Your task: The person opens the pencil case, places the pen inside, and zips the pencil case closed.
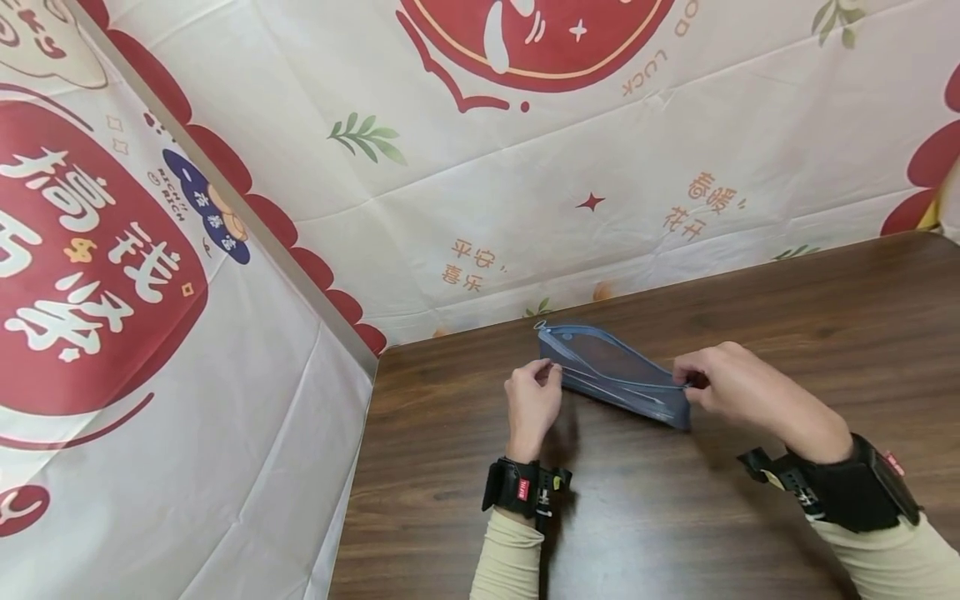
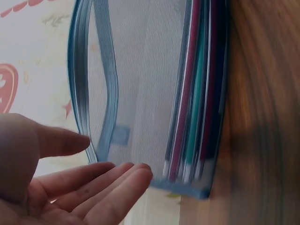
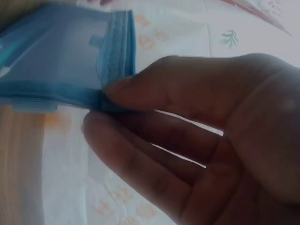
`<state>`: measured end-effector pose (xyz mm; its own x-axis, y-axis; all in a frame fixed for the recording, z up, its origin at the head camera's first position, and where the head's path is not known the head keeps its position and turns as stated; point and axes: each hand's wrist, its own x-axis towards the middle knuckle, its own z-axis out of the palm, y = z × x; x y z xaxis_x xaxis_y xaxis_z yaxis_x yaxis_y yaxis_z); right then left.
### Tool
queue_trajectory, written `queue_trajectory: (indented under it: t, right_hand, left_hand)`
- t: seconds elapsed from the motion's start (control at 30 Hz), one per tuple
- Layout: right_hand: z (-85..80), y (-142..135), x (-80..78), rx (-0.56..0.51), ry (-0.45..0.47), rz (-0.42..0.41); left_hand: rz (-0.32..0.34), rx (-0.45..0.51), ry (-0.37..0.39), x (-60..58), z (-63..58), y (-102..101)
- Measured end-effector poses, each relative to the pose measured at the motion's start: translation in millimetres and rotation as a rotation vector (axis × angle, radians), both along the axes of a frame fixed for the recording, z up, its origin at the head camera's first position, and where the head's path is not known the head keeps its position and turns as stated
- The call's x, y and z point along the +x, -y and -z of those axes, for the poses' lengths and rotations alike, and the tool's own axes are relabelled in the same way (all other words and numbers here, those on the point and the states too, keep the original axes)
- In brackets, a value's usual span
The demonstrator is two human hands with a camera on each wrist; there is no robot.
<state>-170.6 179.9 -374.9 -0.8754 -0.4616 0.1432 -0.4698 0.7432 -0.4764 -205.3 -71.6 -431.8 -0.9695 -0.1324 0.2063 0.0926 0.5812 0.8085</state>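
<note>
A blue see-through mesh zip pouch (image 1: 622, 392) stands on its long edge at the far side of the table, its top gaping along the blue zipper. Slim pen-like sticks (image 2: 190, 117) in dark pink and green lie lengthwise inside, seen through the mesh. My right hand (image 1: 731, 383) pinches the pouch's right end by the zipper between thumb and fingers; the right wrist view shows that corner (image 3: 110, 96) in the grip. At the other end is my left hand (image 1: 534, 402), thumb and fingers apart, fingertips close to the pouch's side.
The brown wood-grain table (image 1: 435, 467) reaches to a white printed cloth (image 1: 480, 192) hung behind it. A second printed cloth panel (image 1: 247, 433) stands along the left edge. Black camera straps (image 1: 517, 487) sit on both wrists.
</note>
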Motion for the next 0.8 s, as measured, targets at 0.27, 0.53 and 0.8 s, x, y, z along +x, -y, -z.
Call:
queue_trajectory:
  t: [0.27,0.53,0.8]
  right_hand:
    - [-2.3,-15.4,-4.3,0.080,-0.030,0.018]
    - [-1.2,-24.0,-9.1,0.107,-0.029,0.026]
    - [-1.7,-30.7,-10.6,0.131,-0.037,0.020]
  left_hand:
    - [0.020,-0.008,0.099,-7.8,-3.1,22.3]
    - [0.116,0.086,0.163,-13.0,-5.5,29.3]
    - [0.138,0.273,0.231,-17.0,-5.1,27.1]
